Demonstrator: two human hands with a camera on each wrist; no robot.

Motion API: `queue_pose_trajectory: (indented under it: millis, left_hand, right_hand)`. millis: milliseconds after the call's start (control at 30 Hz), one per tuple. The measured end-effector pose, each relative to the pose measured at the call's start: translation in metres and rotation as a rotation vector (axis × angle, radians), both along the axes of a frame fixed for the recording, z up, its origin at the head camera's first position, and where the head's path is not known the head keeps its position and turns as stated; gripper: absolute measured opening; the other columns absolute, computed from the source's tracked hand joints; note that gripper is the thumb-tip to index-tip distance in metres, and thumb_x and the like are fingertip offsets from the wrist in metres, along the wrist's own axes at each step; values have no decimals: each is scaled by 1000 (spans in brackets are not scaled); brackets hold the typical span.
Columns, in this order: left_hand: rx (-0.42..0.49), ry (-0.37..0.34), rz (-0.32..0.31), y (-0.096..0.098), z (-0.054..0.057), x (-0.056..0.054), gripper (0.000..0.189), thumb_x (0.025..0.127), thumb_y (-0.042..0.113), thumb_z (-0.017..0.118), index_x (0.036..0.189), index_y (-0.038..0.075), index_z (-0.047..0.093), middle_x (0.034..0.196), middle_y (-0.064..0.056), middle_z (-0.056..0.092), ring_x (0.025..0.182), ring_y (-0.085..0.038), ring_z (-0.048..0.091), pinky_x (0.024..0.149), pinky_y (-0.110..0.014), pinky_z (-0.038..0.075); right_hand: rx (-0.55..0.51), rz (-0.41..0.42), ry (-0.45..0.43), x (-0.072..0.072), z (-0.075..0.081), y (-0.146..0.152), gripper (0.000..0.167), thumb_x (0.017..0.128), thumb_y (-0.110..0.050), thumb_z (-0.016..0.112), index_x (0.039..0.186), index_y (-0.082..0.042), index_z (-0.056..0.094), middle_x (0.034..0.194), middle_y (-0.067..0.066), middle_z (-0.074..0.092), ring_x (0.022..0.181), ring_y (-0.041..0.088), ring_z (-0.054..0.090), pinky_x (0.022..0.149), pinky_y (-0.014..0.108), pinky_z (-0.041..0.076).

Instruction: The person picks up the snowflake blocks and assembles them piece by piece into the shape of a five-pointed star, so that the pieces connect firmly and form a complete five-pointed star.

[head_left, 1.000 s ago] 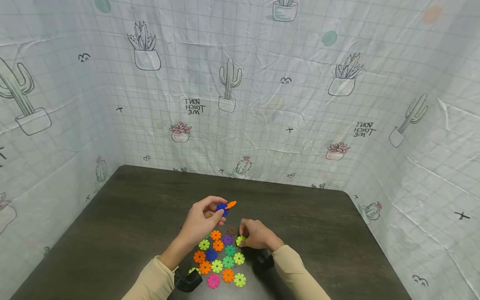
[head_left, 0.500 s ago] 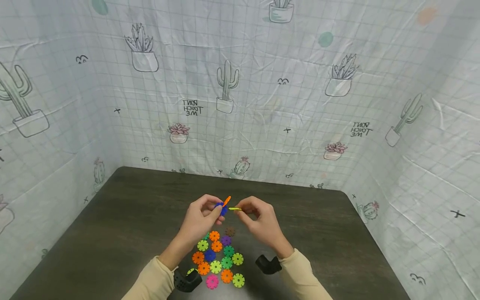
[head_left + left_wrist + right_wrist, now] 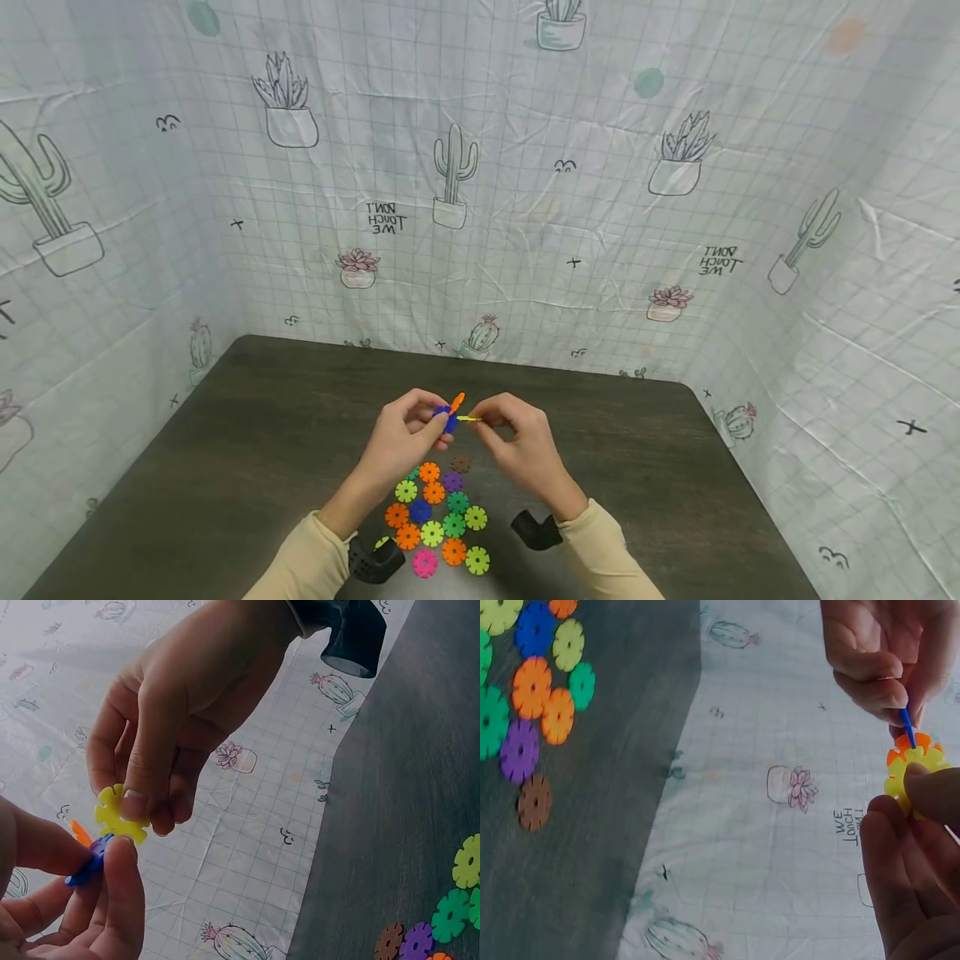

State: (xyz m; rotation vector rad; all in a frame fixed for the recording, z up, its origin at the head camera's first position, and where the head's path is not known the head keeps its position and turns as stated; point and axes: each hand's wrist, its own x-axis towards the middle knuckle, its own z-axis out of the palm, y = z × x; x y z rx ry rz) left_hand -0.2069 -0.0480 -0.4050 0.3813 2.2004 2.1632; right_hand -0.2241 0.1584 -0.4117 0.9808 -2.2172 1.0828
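Observation:
My left hand (image 3: 408, 429) pinches a blue notched plastic disc (image 3: 90, 862) between thumb and fingers, above the table. An orange notched disc (image 3: 457, 403) is joined to the blue one and sticks up at an angle. Opposite it, my right hand (image 3: 517, 433) holds a yellow notched disc (image 3: 118, 816) between thumb and forefinger. The yellow disc's edge is right at the blue disc's rim, seen edge-on in the head view. In the right wrist view the yellow disc (image 3: 915, 776) overlaps the orange one, and the left fingers grip the thin blue edge.
Several loose notched discs lie flat on the dark table (image 3: 300, 400) below the hands, among them a pink disc (image 3: 424, 562), a purple disc (image 3: 452, 482) and a brown disc (image 3: 461, 463). A cactus-print cloth (image 3: 510, 250) hangs behind and at both sides.
My right hand has picked the yellow disc off the table and raised it leftward to the blue disc. The left hand has stayed nearly in place; the orange disc now points more upright.

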Motion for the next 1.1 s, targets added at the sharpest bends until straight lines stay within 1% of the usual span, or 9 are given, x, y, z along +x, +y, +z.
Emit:
queue_pose_trajectory:
  millis: [133, 200, 367, 433, 567, 600, 800, 1000, 1100]
  left_hand:
    - [5, -4, -3, 0, 1, 0, 18, 101, 5, 61, 117, -3, 62, 94, -18, 65, 79, -18, 71, 76, -30, 62]
    - [5, -6, -5, 0, 1, 1, 18, 101, 5, 61, 117, -3, 62, 94, -18, 65, 79, -17, 71, 75, -29, 62]
    - [9, -5, -20, -1, 1, 1, 18, 101, 4, 60, 117, -4, 62, 95, -19, 65, 79, -17, 71, 75, -28, 62]
    - [7, 1, -25, -1, 0, 0, 18, 101, 3, 61, 117, -4, 62, 95, -19, 66, 79, -16, 71, 75, -30, 62]
    - [-2, 11, -15, -1, -1, 1, 18, 100, 4, 62, 117, -3, 63, 94, -19, 66, 77, -16, 70, 73, -30, 62]
    - [-7, 15, -10, -1, -1, 1, 18, 100, 5, 63, 116, -3, 64, 93, -19, 66, 77, -15, 70, 73, -32, 62]
    - [-27, 39, 9, -2, -1, 1, 16, 100, 5, 63, 114, -2, 65, 91, -18, 66, 76, -15, 69, 71, -34, 62]
    - [-39, 42, 15, -1, -2, 1, 15, 99, 4, 64, 112, -1, 66, 89, -17, 67, 77, -17, 71, 72, -36, 63]
    - [-47, 38, 11, 0, -3, 0, 14, 98, 3, 64, 112, 0, 67, 89, -17, 67, 77, -18, 71, 71, -31, 62]
  right_hand:
    - [44, -20, 43, 1, 2, 0, 16, 88, 1, 76, 97, -12, 71, 93, 0, 70, 79, 8, 67, 68, 32, 61]
    - [59, -32, 59, 2, 3, 0, 16, 88, 1, 76, 96, -12, 72, 93, -1, 70, 80, 8, 66, 68, 31, 60]
    - [94, -51, 109, 2, 4, -1, 15, 87, 1, 77, 97, -11, 73, 95, -1, 69, 80, 8, 66, 69, 23, 58]
    - [100, -47, 131, 1, 3, -1, 16, 87, 1, 77, 97, -10, 72, 95, 1, 69, 80, 10, 66, 68, 24, 59]
    - [91, -25, 143, 1, 2, 0, 15, 88, 2, 76, 96, -10, 73, 94, 1, 70, 79, 11, 67, 67, 26, 59]
    - [88, -18, 148, 1, 2, 1, 15, 88, 2, 76, 96, -11, 73, 94, 1, 70, 79, 11, 68, 67, 25, 59]
    - [70, -8, 153, 1, 0, 1, 20, 83, 5, 79, 95, -9, 74, 92, 1, 70, 76, 10, 67, 66, 17, 55]
    - [53, -2, 159, 2, -1, 1, 21, 83, 6, 79, 96, -9, 74, 93, 1, 71, 76, 10, 65, 64, 16, 53]
    - [51, 13, 167, 2, -2, 1, 21, 83, 7, 78, 96, -9, 73, 94, 2, 71, 77, 11, 66, 65, 16, 53]
